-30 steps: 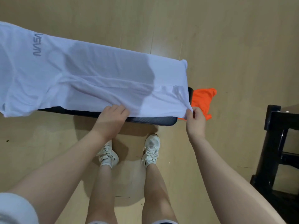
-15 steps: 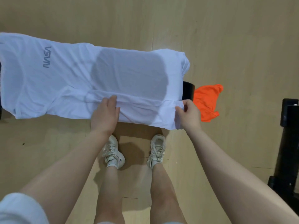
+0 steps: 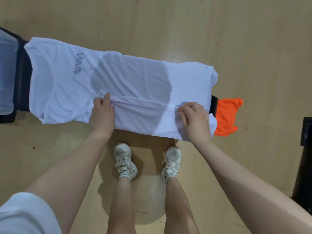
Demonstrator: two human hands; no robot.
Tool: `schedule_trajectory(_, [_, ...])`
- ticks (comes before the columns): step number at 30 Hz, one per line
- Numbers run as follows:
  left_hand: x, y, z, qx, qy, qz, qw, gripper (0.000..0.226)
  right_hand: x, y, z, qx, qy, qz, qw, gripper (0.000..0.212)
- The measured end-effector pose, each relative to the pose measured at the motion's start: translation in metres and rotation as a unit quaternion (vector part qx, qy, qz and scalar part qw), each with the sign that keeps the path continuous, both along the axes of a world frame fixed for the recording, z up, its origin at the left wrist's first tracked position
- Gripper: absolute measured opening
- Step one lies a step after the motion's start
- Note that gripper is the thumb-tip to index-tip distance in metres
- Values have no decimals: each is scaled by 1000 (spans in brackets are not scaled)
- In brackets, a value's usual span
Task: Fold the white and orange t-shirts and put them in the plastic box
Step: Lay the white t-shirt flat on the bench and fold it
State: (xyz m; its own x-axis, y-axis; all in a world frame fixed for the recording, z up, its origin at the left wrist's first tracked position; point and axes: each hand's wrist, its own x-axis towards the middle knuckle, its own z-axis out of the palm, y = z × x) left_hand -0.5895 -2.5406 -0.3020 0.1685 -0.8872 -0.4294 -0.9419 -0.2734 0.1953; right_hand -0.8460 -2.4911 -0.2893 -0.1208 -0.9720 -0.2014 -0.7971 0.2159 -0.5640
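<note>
The white t-shirt with a grey logo lies spread along a dark bench, which it almost covers. Its near long edge is folded over towards the middle. My left hand pinches that folded edge near the shirt's middle. My right hand grips the same fold close to the hem end. The orange t-shirt lies crumpled at the bench's right end, partly under the white one. A translucent plastic box shows at the far left edge.
The bench stands on a light wooden floor. My two feet in white sneakers stand just in front of the bench. A black piece of furniture rises at the right edge.
Both hands carried the shirt's near edge up and over onto the shirt, forming a lengthwise fold. The view shifted, bringing the plastic box into sight at the left.
</note>
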Motion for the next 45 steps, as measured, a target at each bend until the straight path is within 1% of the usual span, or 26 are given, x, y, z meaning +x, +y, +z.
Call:
schedule_trajectory(2, [13, -8, 0, -9, -10, -22, 1000, 36, 31, -10, -10, -14, 19, 92, 995, 23])
schedule_trajectory(4, [23, -17, -1, -28, -15, -49, 998, 28, 60, -21, -21, 0, 50, 135, 990, 11])
schedule_trajectory(5, [28, -22, -2, -37, -14, -63, 997, 25, 71, -26, -27, -1, 71, 143, 987, 7])
schedule_trajectory(9, [46, -40, -2, -90, -7, -144, 985, 20, 92, -43, -37, 18, 149, 147, 978, 16])
schedule_trajectory(11, [53, -46, -2, -107, -1, -189, 976, 19, 92, -52, -37, 9, 163, 152, 975, 9])
schedule_trajectory(13, [59, -52, 0, -94, 15, -205, 974, 22, 89, -61, -34, 6, 136, 166, 977, 6])
schedule_trajectory(15, [64, -57, 0, -98, 34, -204, 974, 24, 85, -69, -27, 57, 44, 140, 988, 8])
schedule_trajectory(17, [67, -61, -1, -107, 51, -177, 977, 24, 82, -78, -22, 105, -45, 56, 992, 11])
schedule_trajectory(18, [68, -62, -3, -105, 54, -152, 981, 24, 83, -81, -21, 112, -39, 23, 993, 12])
schedule_trajectory(20, [71, -59, -6, -87, 61, -85, 991, 27, 92, -83, -20, 93, 73, 8, 993, 15])
schedule_trajectory(21, [75, -54, -7, -78, 75, -37, 993, 29, 100, -80, -18, 71, 133, 22, 988, 19])
schedule_trajectory(22, [80, -48, -6, -75, 93, 20, 993, 30, 112, -75, -14, 42, 151, 40, 987, 25])
schedule_trajectory(24, [96, -29, -1, -97, 121, 127, 980, 30, 140, -60, -4, 8, 112, 99, 989, 27])
schedule_trajectory(26, [112, -9, 6, -116, 122, 217, 961, 29, 172, -47, 4, 60, 49, 164, 983, 23])
schedule_trajectory(28, [127, 6, 10, -104, 118, 350, 924, 31, 202, -42, 5, 91, 27, 211, 973, 22])
schedule_trajectory(29, [134, 10, 10, -84, 128, 433, 888, 34, 217, -40, 1, 97, 25, 224, 969, 22])
schedule_trajectory(30, [141, 11, 9, -58, 155, 514, 841, 36, 230, -40, -1, 106, 33, 237, 965, 20])
schedule_trajectory(32, [155, 9, 0, 14, 249, 644, 724, 43, 250, -39, -7, 118, 72, 261, 955, 20])
schedule_trajectory(34, [168, 3, -9, 68, 360, 705, 607, 47, 263, -39, -11, 117, 138, 264, 948, 20])
schedule_trajectory(35, [175, -1, -14, 78, 403, 713, 568, 45, 267, -39, -17, 112, 172, 265, 942, 21])
schedule_trajectory(37, [185, -8, -21, 80, 470, 712, 515, 35, 274, -42, -23, 107, 217, 265, 933, 32])
schedule_trajectory(38, [188, -10, -21, 78, 489, 711, 499, 29, 277, -46, -24, 114, 229, 249, 934, 32])
schedule_trajectory(39, [191, -11, -21, 79, 497, 708, 497, 25, 278, -49, -25, 109, 221, 238, 940, 26])
schedule_trajectory(41, [199, -10, -21, 74, 492, 701, 511, 22, 279, -49, -27, 62, 184, 249, 949, 24])
schedule_trajectory(43, [211, -9, -20, 41, 461, 709, 532, 24, 280, -41, -24, 16, 183, 280, 942, 39])
schedule_trajectory(45, [223, -9, -14, -11, 428, 716, 552, 19, 285, -38, -16, 26, 174, 284, 942, 48])
